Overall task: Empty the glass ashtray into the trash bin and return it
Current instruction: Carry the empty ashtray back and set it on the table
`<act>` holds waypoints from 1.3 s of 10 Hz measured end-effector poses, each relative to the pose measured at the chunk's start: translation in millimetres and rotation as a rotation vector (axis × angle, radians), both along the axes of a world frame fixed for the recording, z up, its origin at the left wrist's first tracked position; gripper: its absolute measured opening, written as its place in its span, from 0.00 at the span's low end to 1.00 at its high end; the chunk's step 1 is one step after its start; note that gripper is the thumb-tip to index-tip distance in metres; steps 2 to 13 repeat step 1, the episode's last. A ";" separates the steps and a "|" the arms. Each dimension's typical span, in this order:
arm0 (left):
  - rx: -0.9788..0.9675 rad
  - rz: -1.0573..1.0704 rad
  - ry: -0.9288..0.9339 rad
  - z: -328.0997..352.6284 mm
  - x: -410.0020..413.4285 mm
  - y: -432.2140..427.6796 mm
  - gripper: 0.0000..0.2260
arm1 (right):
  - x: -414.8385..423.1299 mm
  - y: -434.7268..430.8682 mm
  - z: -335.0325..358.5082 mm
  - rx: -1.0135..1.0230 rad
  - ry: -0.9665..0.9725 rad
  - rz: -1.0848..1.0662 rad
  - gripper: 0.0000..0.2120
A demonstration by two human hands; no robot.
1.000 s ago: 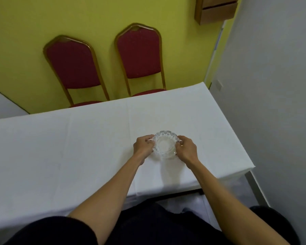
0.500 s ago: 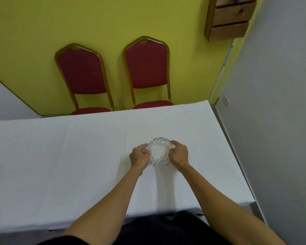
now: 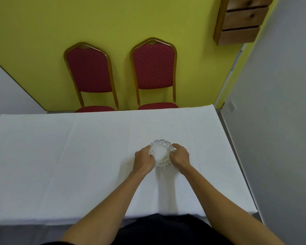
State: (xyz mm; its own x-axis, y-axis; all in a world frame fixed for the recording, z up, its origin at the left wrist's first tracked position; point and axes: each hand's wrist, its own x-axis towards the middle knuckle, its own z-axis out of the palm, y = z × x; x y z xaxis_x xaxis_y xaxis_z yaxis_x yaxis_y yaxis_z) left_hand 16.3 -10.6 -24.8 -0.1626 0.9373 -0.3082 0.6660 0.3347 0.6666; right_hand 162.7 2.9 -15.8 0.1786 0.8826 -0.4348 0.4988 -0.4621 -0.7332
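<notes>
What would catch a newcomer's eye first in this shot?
Probably the two red chairs against the bright yellow wall, beyond the table's far edge. Next, the glass ashtray on the white tablecloth, held between the left hand and right hand. No trash bin shows.
</notes>
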 end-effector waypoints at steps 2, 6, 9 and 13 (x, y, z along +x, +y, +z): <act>0.000 -0.099 0.155 18.4 -3.0 16.4 0.23 | -2.7 15.4 11.8 0.025 -0.184 0.009 0.20; 0.000 -0.099 0.155 18.4 -3.0 16.4 0.23 | -2.7 15.4 11.8 0.025 -0.184 0.009 0.20; 0.000 -0.099 0.155 18.4 -3.0 16.4 0.23 | -2.7 15.4 11.8 0.025 -0.184 0.009 0.20; 0.000 -0.099 0.155 18.4 -3.0 16.4 0.23 | -2.7 15.4 11.8 0.025 -0.184 0.009 0.20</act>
